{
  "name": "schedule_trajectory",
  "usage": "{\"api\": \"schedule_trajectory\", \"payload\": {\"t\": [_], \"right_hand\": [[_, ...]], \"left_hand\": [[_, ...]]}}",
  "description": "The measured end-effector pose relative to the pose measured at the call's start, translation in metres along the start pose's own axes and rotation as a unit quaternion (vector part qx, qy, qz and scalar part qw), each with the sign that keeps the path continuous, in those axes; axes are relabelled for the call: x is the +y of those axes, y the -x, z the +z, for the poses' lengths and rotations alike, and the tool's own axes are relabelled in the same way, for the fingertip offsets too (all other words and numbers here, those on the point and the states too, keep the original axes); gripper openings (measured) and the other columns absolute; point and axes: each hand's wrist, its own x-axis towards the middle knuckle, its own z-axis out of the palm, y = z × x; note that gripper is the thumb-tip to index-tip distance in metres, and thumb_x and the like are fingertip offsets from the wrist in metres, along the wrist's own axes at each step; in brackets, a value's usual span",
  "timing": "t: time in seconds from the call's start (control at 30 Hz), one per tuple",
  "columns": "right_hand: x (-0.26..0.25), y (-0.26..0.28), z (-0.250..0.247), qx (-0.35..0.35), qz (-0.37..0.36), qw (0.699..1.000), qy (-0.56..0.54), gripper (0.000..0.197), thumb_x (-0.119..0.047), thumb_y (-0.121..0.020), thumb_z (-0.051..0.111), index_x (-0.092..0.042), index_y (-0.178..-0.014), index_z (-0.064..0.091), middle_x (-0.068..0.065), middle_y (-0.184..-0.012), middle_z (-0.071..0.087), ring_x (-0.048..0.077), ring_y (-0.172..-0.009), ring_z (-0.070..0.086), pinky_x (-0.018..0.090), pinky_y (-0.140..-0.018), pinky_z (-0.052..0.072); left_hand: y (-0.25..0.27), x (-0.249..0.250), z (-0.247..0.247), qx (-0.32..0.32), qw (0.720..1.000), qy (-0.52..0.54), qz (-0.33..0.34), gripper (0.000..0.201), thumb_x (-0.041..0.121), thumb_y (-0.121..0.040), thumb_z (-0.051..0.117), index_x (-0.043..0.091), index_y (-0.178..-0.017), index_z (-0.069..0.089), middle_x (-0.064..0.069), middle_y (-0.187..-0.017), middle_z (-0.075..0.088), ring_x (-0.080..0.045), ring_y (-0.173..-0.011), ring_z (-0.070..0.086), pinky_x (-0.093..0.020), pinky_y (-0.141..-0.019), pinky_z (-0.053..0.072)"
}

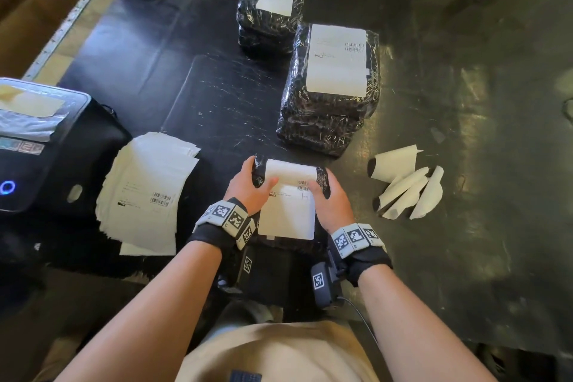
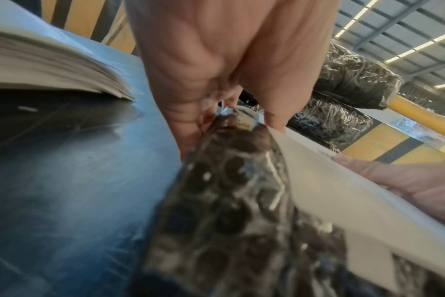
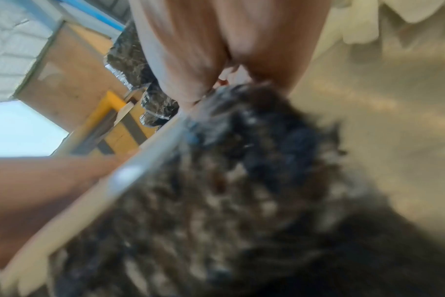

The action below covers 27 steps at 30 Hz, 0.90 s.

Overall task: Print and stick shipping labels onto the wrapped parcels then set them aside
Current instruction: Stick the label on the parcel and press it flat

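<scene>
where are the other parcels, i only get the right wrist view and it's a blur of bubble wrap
Observer: Two labelled parcels stand farther back on the table, beyond the parcel you hold.
Operator: is a label on mine
Observer: Yes, a white label lies on top, between the left hand and right hand.
Operator: any labels left
Observer: A stack of labels lies left of the parcel, beside the printer.
</scene>
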Motion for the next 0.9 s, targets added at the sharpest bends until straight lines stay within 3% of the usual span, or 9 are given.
{"api": "schedule_trajectory", "payload": {"t": [0.1,0.27,0.47,0.67,0.8,0.87,0.9], "right_hand": [[0.002,0.006,-0.002,0.011,-0.017,0.999,0.037,0.062,-0.043,-0.098,0.048,-0.027,-0.152,0.024,-0.003,-0.15,0.041,0.019,-0.135,0.042,0.029,-0.104,0.033],[0.004,0.014,0.011,-0.003,-0.034,0.998,0.047,0.078,-0.052,-0.085,0.063,-0.04,-0.149,0.022,-0.007,-0.145,0.044,0.015,-0.128,0.046,0.038,-0.1,0.041],[0.003,0.01,0.012,0.036,-0.039,0.999,0.005,0.057,-0.037,-0.087,0.066,-0.037,-0.138,0.039,-0.007,-0.134,0.051,0.007,-0.111,0.049,0.028,-0.092,0.041],[0.001,0.007,0.003,0.032,-0.04,0.999,-0.004,0.042,-0.026,-0.096,0.057,-0.029,-0.137,0.046,-0.004,-0.138,0.052,0.009,-0.118,0.048,0.024,-0.092,0.036],[0.004,0.012,0.0,0.017,-0.033,0.999,0.0,0.048,-0.028,-0.1,0.049,-0.031,-0.146,0.035,-0.004,-0.148,0.043,0.016,-0.133,0.042,0.028,-0.101,0.034],[0.004,0.019,0.001,0.002,-0.01,1.0,-0.017,0.061,-0.033,-0.098,0.052,-0.032,-0.151,0.023,-0.006,-0.151,0.037,0.015,-0.135,0.039,0.03,-0.104,0.033],[0.005,0.022,0.003,-0.004,-0.001,1.0,-0.023,0.07,-0.036,-0.095,0.056,-0.033,-0.152,0.017,-0.006,-0.151,0.037,0.015,-0.135,0.039,0.031,-0.103,0.034]], "left_hand": [[0.004,-0.004,0.001,0.004,1.0,-0.003,0.017,0.073,0.034,-0.095,0.055,0.028,-0.153,0.011,-0.007,-0.147,0.041,-0.023,-0.123,0.052,-0.036,-0.092,0.049],[0.018,-0.014,0.011,0.021,0.995,-0.081,0.05,0.077,0.049,-0.09,0.056,0.04,-0.151,0.01,-0.007,-0.132,0.043,-0.018,-0.111,0.053,-0.026,-0.077,0.045],[0.015,-0.012,0.012,0.034,0.995,-0.079,0.051,0.072,0.045,-0.09,0.059,0.038,-0.149,0.02,-0.007,-0.131,0.044,-0.019,-0.114,0.053,-0.03,-0.083,0.046],[0.007,-0.012,0.008,0.063,0.996,-0.025,0.058,0.054,0.031,-0.094,0.058,0.033,-0.143,0.036,-0.006,-0.129,0.051,-0.016,-0.11,0.052,-0.027,-0.081,0.043],[0.011,-0.017,0.006,0.054,0.996,-0.017,0.065,0.053,0.028,-0.097,0.051,0.034,-0.146,0.032,-0.005,-0.127,0.051,-0.012,-0.105,0.051,-0.02,-0.076,0.045],[0.016,-0.018,0.005,0.037,0.997,-0.027,0.059,0.061,0.037,-0.095,0.053,0.036,-0.149,0.024,-0.005,-0.127,0.051,-0.01,-0.102,0.051,-0.017,-0.069,0.042],[0.019,-0.019,0.006,0.03,0.998,-0.034,0.053,0.069,0.042,-0.092,0.056,0.038,-0.15,0.019,-0.004,-0.128,0.05,-0.012,-0.105,0.052,-0.018,-0.071,0.042]]}}
